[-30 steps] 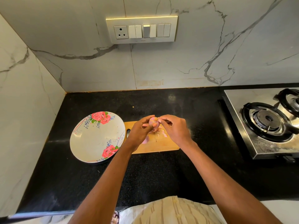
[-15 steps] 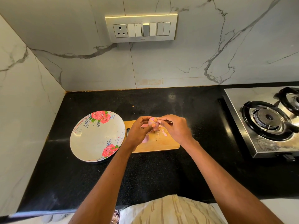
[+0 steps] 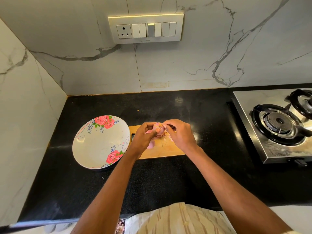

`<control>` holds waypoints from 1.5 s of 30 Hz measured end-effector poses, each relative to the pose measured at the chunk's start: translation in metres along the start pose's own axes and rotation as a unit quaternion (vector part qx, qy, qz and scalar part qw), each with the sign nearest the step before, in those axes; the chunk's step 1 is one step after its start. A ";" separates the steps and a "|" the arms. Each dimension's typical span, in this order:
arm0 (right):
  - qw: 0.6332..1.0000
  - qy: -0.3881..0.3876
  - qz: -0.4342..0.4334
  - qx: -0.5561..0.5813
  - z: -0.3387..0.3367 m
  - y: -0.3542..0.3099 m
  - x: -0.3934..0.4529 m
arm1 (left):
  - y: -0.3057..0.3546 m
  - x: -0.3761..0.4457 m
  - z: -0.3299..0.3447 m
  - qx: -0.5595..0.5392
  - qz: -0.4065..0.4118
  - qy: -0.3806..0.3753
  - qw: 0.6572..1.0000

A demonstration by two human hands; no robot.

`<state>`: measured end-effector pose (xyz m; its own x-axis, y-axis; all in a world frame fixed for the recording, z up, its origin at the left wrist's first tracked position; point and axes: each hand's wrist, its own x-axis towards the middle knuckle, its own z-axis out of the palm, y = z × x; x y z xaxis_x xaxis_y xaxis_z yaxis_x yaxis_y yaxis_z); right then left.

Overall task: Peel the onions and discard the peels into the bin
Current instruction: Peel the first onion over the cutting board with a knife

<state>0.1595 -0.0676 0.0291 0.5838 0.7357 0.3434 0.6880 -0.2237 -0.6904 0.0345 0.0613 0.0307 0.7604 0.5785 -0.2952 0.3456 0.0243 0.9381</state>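
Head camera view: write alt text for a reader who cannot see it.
Two bare hands hold a small pink onion above a wooden cutting board on a black countertop; the left hand grips it while the right hand picks at its top. A rose-patterned plate lies left of the board and a steel gas stove sits at right.

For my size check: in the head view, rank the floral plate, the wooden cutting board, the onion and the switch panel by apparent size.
1. Floral plate
2. Switch panel, though nearly alike and farther away, so unsure
3. Wooden cutting board, partly hidden by hands
4. Onion
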 end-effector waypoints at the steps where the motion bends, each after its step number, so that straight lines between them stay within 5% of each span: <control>1: 1.000 0.002 -0.001 0.001 0.001 0.000 0.000 | -0.001 0.000 0.000 0.002 -0.002 0.001 1.000; 9: 1.000 -0.002 0.022 0.007 0.004 0.003 0.000 | 0.002 -0.004 -0.001 -0.014 0.006 -0.018 1.000; 13: 0.995 0.013 0.100 -0.012 0.000 0.012 0.000 | 0.001 -0.005 -0.003 -0.040 0.005 -0.027 0.999; 17: 0.983 -0.053 0.176 -0.004 -0.004 0.021 -0.004 | -0.001 -0.004 -0.004 -0.059 -0.001 -0.020 0.998; 45: 0.972 -0.148 0.182 -0.024 0.004 0.013 -0.003 | -0.008 0.000 0.003 -0.036 -0.014 0.012 0.999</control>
<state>0.1652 -0.0697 0.0165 0.6476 0.7524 -0.1208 0.4832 -0.5280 -0.6984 0.0336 0.0591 0.0227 0.7378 0.5957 -0.3174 0.3245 0.0993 0.9407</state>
